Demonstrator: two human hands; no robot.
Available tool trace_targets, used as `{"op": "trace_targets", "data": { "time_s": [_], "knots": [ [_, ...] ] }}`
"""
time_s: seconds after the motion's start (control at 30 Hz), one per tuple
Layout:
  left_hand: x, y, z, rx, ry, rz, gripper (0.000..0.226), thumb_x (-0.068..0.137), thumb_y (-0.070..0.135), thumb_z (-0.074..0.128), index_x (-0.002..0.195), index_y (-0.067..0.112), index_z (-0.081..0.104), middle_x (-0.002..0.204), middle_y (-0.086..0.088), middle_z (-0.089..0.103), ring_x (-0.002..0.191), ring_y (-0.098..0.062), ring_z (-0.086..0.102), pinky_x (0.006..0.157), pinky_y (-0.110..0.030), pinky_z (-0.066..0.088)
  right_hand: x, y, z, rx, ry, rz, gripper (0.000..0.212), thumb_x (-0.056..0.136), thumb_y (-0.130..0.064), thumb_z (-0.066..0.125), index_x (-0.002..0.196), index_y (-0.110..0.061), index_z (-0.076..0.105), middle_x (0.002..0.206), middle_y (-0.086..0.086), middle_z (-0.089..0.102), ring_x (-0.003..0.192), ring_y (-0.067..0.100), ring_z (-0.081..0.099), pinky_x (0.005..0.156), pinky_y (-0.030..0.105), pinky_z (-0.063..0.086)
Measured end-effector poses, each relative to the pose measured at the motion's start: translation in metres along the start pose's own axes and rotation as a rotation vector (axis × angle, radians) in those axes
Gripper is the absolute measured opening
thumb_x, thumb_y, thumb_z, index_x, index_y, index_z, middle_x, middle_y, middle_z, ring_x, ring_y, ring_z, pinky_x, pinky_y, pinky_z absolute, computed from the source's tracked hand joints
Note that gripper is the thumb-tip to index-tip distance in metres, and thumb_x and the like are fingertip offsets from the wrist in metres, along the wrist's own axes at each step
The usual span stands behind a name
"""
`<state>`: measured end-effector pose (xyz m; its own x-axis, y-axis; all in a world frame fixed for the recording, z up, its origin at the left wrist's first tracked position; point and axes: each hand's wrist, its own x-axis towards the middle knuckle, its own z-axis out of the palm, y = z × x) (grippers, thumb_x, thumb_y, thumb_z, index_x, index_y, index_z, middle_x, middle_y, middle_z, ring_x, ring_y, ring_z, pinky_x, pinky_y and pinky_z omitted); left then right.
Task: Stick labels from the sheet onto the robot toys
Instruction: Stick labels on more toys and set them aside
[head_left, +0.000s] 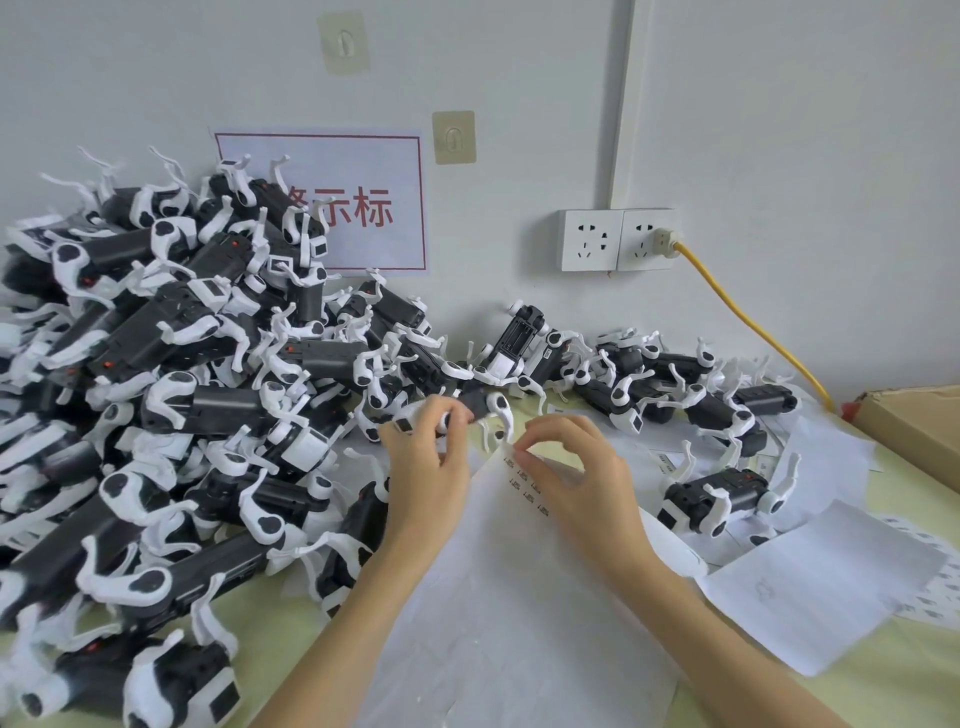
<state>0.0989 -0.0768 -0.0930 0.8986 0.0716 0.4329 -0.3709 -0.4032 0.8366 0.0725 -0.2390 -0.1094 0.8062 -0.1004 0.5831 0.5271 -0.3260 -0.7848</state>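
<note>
Left hand (426, 457) grips a black-and-white robot toy (467, 410), fingers curled round its body, held just above the label sheet (509, 597); right hand (576, 467) has thumb and forefinger pressed together, pinching at the sheet's top edge near a column of small printed labels (527, 480); cannot tell if a label is lifted; sheet lies on the yellow-green tabletop (883, 691) under both forearms; big toy pile (156, 389) at left against the wall; more toys (717, 499) at right on loose papers (821, 582); yellow cable (748, 317) plugged into wall socket (644, 239).
</note>
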Motion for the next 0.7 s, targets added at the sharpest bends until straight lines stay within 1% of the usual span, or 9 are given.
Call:
{"op": "trace_targets", "data": {
  "time_s": [0.1,0.13,0.2,0.27,0.4,0.5,0.6,0.67,0.7],
  "knots": [
    [0.003,0.005,-0.004,-0.094,0.163,0.073,0.019,0.111,0.029,0.046,0.11,0.031,0.064,0.109,-0.02,0.061,0.095,0.018,0.043,0.079,-0.004,0.039,-0.001,-0.002,0.0,0.007,0.049,0.035,0.018,0.094,-0.011,0.077,0.092,-0.029,0.075,0.104,-0.015,0.065,0.11,0.011,0.064,0.087,0.02,0.057],
    [0.005,0.004,-0.004,-0.148,0.181,0.077,0.019,0.112,0.031,0.045,0.111,0.033,0.064,0.108,-0.016,0.06,0.107,0.004,0.049,0.084,-0.012,0.045,-0.001,-0.002,0.001,-0.002,0.052,0.03,0.018,0.093,-0.01,0.078,0.092,-0.027,0.076,0.105,-0.016,0.064,0.111,0.013,0.064,0.086,0.021,0.058],
    [0.006,0.002,-0.003,-0.249,0.178,0.046,0.022,0.113,0.035,0.043,0.111,0.037,0.064,0.105,-0.008,0.059,0.11,-0.034,0.055,0.094,-0.043,0.054,-0.002,-0.002,0.002,-0.056,0.063,-0.004,0.018,0.091,-0.004,0.079,0.091,-0.022,0.078,0.109,-0.013,0.061,0.111,0.015,0.062,0.086,0.022,0.057],
    [0.005,0.003,-0.003,-0.304,0.16,0.035,0.023,0.113,0.038,0.043,0.108,0.041,0.065,0.1,0.003,0.06,0.109,-0.045,0.055,0.092,-0.06,0.054,-0.002,0.0,0.002,-0.094,0.037,-0.042,0.019,0.089,0.002,0.079,0.09,-0.018,0.078,0.108,-0.007,0.06,0.104,0.015,0.063,0.085,0.022,0.056],
    [0.003,0.008,-0.002,-0.333,0.156,0.055,0.023,0.108,0.046,0.043,0.106,0.041,0.065,0.092,0.008,0.061,0.104,-0.044,0.057,0.089,-0.064,0.054,0.001,0.007,0.0,-0.104,-0.076,-0.023,0.024,0.088,0.005,0.076,0.087,-0.019,0.073,0.095,-0.009,0.065,0.086,0.015,0.065,0.076,0.019,0.053],
    [0.003,0.009,-0.002,-0.347,0.142,0.063,0.023,0.107,0.048,0.043,0.105,0.04,0.065,0.09,0.005,0.06,0.098,-0.043,0.057,0.087,-0.059,0.055,-0.001,0.014,0.001,-0.127,-0.164,0.048,0.029,0.09,0.004,0.072,0.089,-0.025,0.071,0.091,-0.012,0.07,0.089,0.013,0.069,0.082,0.025,0.056],
    [0.0,0.01,-0.002,-0.368,0.132,0.052,0.023,0.113,0.039,0.044,0.11,0.033,0.066,0.083,0.018,0.061,0.088,-0.039,0.06,0.083,-0.058,0.054,-0.004,0.014,0.005,-0.056,-0.197,0.136,0.027,0.093,0.002,0.069,0.09,-0.025,0.071,0.092,-0.012,0.073,0.092,0.011,0.072,0.083,0.022,0.057],
    [0.001,0.012,-0.002,-0.41,0.127,0.016,0.023,0.113,0.038,0.045,0.119,0.039,0.067,0.101,0.019,0.066,0.083,-0.021,0.067,0.081,-0.052,0.061,-0.002,0.01,0.006,0.035,-0.155,0.19,0.02,0.096,-0.002,0.07,0.089,-0.021,0.071,0.092,-0.008,0.073,0.088,0.011,0.073,0.076,0.023,0.058],
    [0.002,0.013,-0.002,-0.471,0.106,-0.022,0.024,0.112,0.039,0.047,0.126,0.046,0.065,0.122,0.008,0.066,0.09,-0.013,0.07,0.084,-0.048,0.064,0.0,0.007,0.006,0.095,-0.122,0.215,0.016,0.096,-0.003,0.071,0.089,-0.018,0.072,0.09,-0.005,0.074,0.086,0.013,0.073,0.073,0.023,0.058]
  ]
}}
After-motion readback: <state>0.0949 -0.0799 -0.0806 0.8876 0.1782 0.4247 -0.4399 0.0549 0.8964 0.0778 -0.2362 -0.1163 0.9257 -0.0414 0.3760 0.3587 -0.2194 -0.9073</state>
